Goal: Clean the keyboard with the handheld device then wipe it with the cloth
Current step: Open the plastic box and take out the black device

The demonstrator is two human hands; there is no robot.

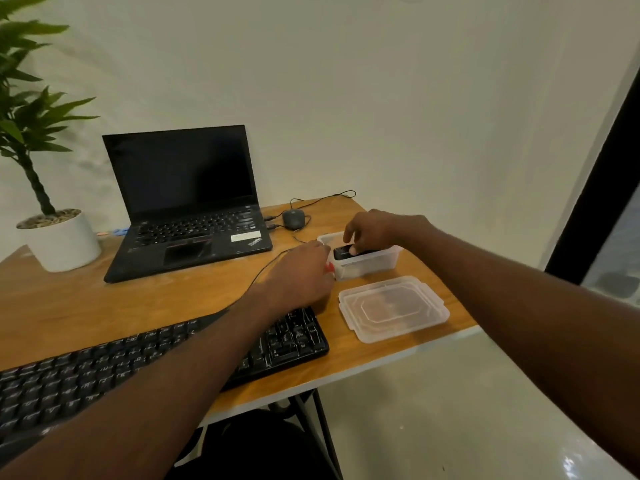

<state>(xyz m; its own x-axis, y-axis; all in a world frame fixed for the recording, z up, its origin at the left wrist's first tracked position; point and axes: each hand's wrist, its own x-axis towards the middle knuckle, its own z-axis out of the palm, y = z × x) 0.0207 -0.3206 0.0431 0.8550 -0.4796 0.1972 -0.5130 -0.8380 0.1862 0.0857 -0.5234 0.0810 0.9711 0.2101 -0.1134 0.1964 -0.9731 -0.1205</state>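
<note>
black handheld device [344,253] in clear container [375,263]

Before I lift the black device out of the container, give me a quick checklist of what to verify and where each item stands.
1. Lid off the container: ok, it lies on the desk nearer the person.
2. Right hand on the black device: ok, fingers are on its top; whether the grip is firm, cannot tell.
3. Left hand steadying the container: ok, it rests against the near left corner.
4. Keyboard free for cleaning: not ok, the left forearm lies across it.
5. Cloth ready: cannot tell, only something red shows beside the left hand.
</note>
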